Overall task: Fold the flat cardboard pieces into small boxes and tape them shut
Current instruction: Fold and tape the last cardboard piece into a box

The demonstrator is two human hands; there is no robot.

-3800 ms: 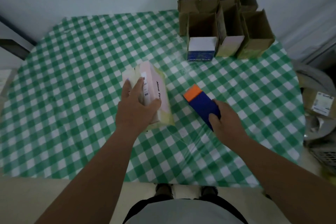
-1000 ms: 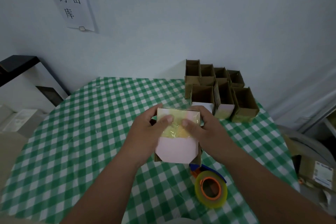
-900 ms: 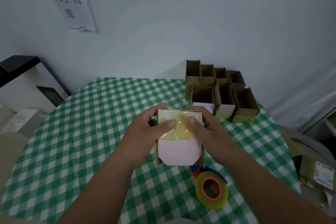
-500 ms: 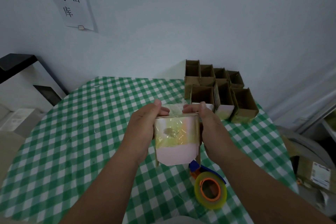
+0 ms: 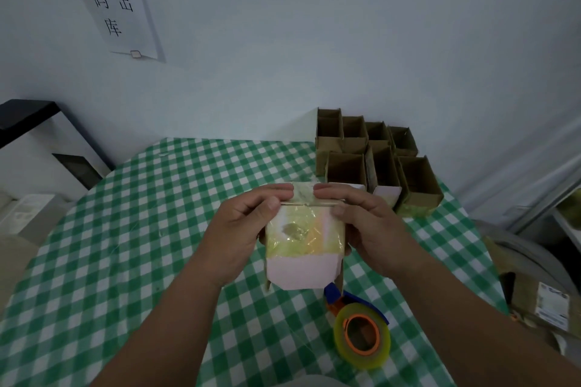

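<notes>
Box (image 5: 303, 245), pink card, is held up off the table (image 5: 132, 229) between both hands, in front of the person and above the near half of the tablecloth. Its upper end is closed; a strip of yellowish clear tape (image 5: 301, 229) runs over the top edge and down the side facing the camera. The lower end is open, with one pink flap and brown flap edges hanging down.

Left hand (image 5: 242, 236): fingers curled round the left side of the box, thumb on the top front corner, fingertips pressing on the taped top edge. Right hand (image 5: 371, 229): same grip mirrored on the right side, thumb at the top front corner, fingertips on the top. The fingertips of the two hands are near each other on the top but do not touch.

Tape dispenser (image 5: 358, 327), blue and orange with a yellowish roll, lies on the table just below and to the right of the box, apart from both hands.

Group of open-topped brown boxes (image 5: 374, 157) stands at the far right of the table, against the wall, packed side by side. The front ones show taped pale lower ends.

Paper sign (image 5: 116, 0) with black characters hangs on the wall, upper left. Dark shelf (image 5: 31, 113) stands left of the table.
</notes>
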